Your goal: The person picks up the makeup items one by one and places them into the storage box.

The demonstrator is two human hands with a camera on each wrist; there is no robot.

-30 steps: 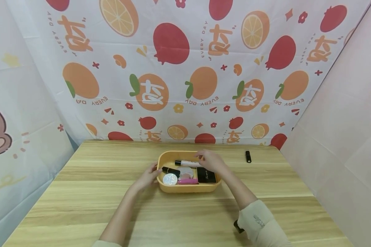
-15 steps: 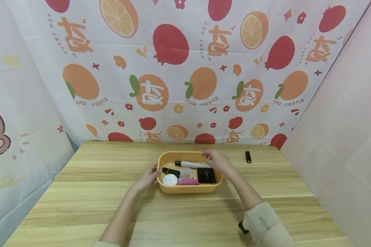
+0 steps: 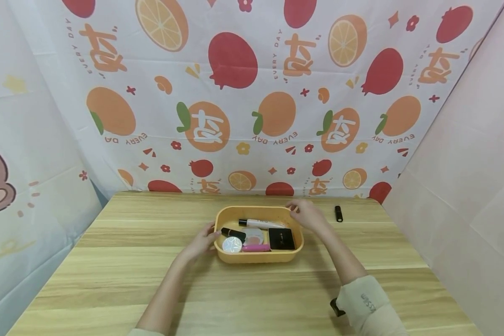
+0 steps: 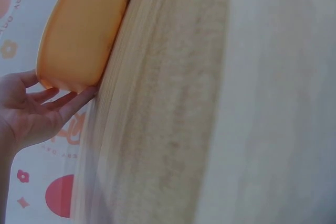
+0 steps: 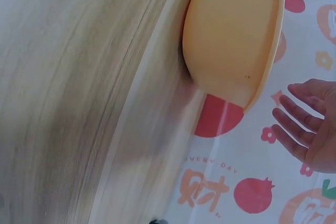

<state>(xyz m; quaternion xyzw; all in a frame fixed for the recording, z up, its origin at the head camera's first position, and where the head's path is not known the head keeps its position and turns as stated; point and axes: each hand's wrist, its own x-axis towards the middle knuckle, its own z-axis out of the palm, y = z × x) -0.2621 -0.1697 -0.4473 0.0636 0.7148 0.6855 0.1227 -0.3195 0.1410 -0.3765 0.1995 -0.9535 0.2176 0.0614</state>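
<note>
A yellow plastic basket [image 3: 258,257] holds several cosmetics. In it lie a white tube with a black cap [image 3: 262,224], a black lipstick tube [image 3: 233,234], a black square compact [image 3: 281,239], a round silvery compact [image 3: 232,244], a pink tube [image 3: 256,248] and a clear round case [image 3: 253,236]. My left hand [image 3: 201,241] grips the basket's left end, thumb at the rim and fingers against the outer wall [image 4: 79,40]. Over the far right corner hovers my right hand [image 3: 308,215], holding nothing. Its fingers are apart from the basket in the right wrist view.
A black lipstick-like tube [image 3: 338,213] stands or lies on the wooden table [image 3: 243,298] at the back right. Fruit-printed cloth [image 3: 243,116] hangs behind the table's back edge, with pale cloth on both sides.
My right hand has moved right, from above the white tube to the basket's far right corner. The left hand stays at the basket's left end, and the cosmetics lie as before.
</note>
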